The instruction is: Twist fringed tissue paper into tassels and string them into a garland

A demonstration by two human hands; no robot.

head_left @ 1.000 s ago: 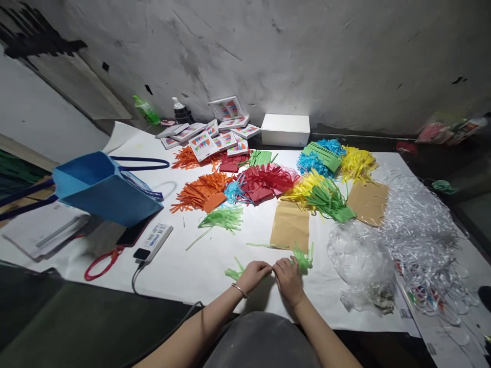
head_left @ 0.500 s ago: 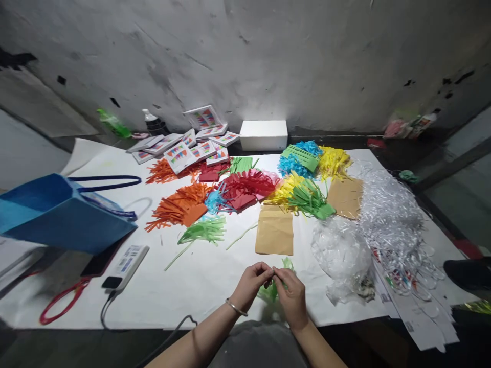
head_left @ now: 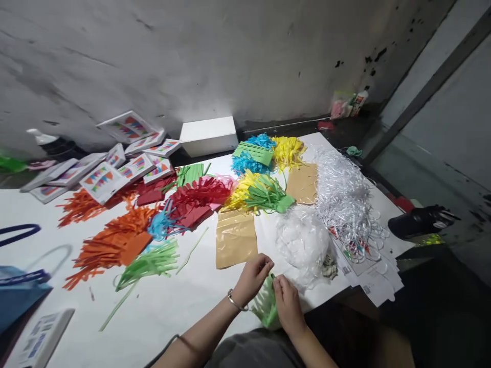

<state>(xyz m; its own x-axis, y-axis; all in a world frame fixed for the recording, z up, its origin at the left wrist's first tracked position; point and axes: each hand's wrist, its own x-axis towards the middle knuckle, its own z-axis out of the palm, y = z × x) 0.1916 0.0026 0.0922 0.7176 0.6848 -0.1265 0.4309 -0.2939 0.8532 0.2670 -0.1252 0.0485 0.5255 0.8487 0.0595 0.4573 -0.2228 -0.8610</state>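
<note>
My right hand [head_left: 289, 305] pinches the top of a light green paper tassel [head_left: 265, 302], whose fringe hangs down near the table's front edge. Just above and to the left, my left hand [head_left: 253, 277] has its fingertips pressed together, slightly apart from the right hand. What sits between those fingertips is too small to make out. A brown kraft paper sheet [head_left: 236, 240] lies right beyond the hands. To their right is a crumpled clear plastic bag [head_left: 301, 243]. Another light green tassel [head_left: 151, 260] rests on the white table cover to the left.
Orange [head_left: 111, 245], red and yellow tassels spread across the white cover. White tinsel strands [head_left: 345, 189] pile up at the right, near a black bottle [head_left: 416, 222]. Printed boxes [head_left: 103, 181] and a white box [head_left: 209, 135] stand along the wall; a blue bag [head_left: 23, 296] is at left.
The view has turned to the right. My hands, together at the tassel's top before, have moved slightly apart, the left one rising and the tassel showing more fully.
</note>
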